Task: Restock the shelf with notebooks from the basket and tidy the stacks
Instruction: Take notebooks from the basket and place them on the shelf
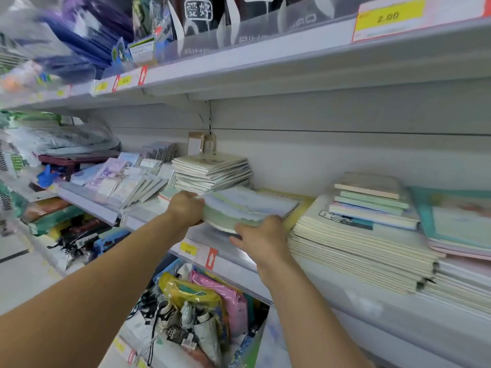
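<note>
- Right now the left hand grips the left end of a bundle of notebooks, its fingers curled round the edge.
- Opposite, the right hand holds the bundle's near edge, fingers bent under it, thumb side up.
- Between both hands, the bundle sits at the front of the shelf, blurred, pale green and white.
- Behind it lies a cream stack; to the right, touching nothing held, a tall white stack carries smaller pastel books.
- Below the shelf lip, a yellow price label shows.
</note>
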A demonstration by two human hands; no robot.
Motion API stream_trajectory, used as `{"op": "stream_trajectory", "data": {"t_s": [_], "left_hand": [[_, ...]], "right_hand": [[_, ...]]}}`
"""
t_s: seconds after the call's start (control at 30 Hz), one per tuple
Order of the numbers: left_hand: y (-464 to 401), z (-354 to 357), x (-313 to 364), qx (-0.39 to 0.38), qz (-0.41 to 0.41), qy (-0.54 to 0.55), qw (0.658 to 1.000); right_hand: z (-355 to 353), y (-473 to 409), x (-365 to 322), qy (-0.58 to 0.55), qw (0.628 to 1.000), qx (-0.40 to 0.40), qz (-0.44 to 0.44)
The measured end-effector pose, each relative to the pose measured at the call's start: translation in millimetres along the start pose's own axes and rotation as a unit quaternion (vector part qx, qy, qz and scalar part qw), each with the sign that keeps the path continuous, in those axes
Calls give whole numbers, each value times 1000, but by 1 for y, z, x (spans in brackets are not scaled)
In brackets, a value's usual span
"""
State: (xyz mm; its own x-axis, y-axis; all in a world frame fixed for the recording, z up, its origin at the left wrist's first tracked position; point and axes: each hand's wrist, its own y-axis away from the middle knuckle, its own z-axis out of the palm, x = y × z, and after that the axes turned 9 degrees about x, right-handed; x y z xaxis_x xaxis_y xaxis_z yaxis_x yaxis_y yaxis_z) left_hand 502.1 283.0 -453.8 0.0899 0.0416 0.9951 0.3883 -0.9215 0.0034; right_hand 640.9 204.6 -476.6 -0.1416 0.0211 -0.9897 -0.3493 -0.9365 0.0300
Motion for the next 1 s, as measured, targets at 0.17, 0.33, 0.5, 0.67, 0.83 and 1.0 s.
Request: {"op": "stream_trajectory", "data": {"t_s": [0.17,0.33,0.5,0.67,0.83,1.0], "left_hand": [[-8,8,2,-169,-16,-75,983],[-19,18,-6,-73,115,-410,902],[-22,38,-12,-6,196,-429,882],[-30,31,-11,-14,229,-428,874],[-15,20,-9,-70,245,-400,881],[58,-56,-47,136,395,-107,903]], "right_hand": [[1,-14,-3,91,996,5,5],[-2,-21,2,50,996,76,-7],[-4,-18,1,95,992,75,-19],[-9,-13,-5,111,992,61,-23],[-4,24,-12,252,933,108,-233],[17,69,29,201,838,31,-506]]}}
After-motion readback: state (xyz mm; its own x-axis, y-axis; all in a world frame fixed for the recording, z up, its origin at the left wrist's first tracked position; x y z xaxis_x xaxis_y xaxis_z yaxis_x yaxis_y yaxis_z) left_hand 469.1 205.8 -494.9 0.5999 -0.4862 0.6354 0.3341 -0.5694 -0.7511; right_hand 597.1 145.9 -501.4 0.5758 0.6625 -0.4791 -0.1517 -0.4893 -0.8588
